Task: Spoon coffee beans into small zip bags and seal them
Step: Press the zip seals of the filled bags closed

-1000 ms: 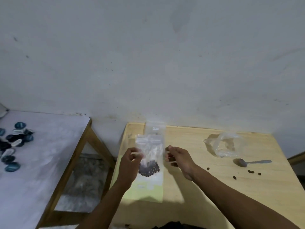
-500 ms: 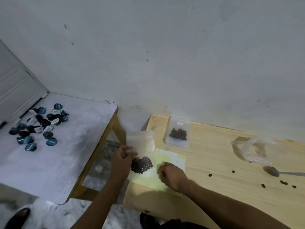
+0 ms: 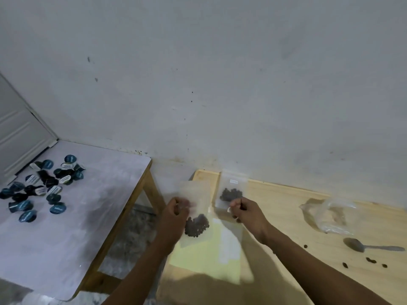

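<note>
Head view: left hand [image 3: 175,213] pinches the upright clear bean-filled zip bag [image 3: 195,213]; curled, apparently empty right hand [image 3: 246,211] hovers just beside it.

Bare tabletop [image 3: 275,216] between filled bag [image 3: 231,192] and crumpled bag [image 3: 330,216]; spoon [image 3: 372,246] beyond.

I see dim, flat, bluish light. Soft shadows lie near my arms on the bench [image 3: 286,216]. Both hands and the bag [image 3: 195,208] smear with motion; wide-angle edges bend.
</note>
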Demonstrator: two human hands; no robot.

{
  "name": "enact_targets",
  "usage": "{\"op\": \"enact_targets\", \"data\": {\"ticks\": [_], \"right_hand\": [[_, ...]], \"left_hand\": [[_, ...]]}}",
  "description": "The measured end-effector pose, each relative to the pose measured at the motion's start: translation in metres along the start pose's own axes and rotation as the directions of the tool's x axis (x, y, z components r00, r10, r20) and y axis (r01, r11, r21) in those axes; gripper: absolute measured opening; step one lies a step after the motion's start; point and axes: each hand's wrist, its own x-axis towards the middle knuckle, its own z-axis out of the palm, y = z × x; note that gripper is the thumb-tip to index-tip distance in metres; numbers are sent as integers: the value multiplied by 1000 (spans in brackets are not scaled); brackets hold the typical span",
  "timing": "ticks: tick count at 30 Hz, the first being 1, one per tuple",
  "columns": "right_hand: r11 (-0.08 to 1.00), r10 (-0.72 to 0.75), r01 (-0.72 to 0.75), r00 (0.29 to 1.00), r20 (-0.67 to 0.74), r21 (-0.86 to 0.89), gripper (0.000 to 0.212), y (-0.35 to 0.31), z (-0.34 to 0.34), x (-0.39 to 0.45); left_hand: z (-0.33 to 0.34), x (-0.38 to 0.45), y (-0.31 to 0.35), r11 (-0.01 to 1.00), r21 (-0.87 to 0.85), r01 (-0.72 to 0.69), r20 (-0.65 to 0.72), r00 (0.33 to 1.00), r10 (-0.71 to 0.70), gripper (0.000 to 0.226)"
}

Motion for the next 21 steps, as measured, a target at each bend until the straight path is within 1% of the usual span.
{"op": "enact_targets", "data": {"ticks": [3,5,7,9,11,13,16,21], "right_hand": [[992,-70,75,997,-45,103,7,-31,-13,1],[982,-125,134,989,-74,132,10,-45,-15,0],[976,-178,191,976,-126,104,11,-53,-16,-3],[969,-215,233,958,-188,80,11,-57,-17,-5],[965,-236,257,940,-246,56,12,-58,-20,-7],[961,-250,273,924,-289,42,12,-58,-24,-9],[957,-273,291,908,-318,10,14,-57,-31,-10],[946,-320,317,886,-335,-66,19,-55,-38,-12]], "left_hand": [[22,7,12,999,-1,-42,89,995,42,23],[39,10,24,998,2,-64,134,989,63,27],[57,9,35,995,-7,-104,149,983,103,24],[72,8,45,990,-57,-130,157,978,138,19],[85,6,53,986,-89,-139,165,975,152,13],[95,5,57,985,-80,-156,158,973,167,13],[105,5,62,979,-91,-183,165,966,196,13],[111,7,67,980,-69,-184,183,964,194,15]]}}
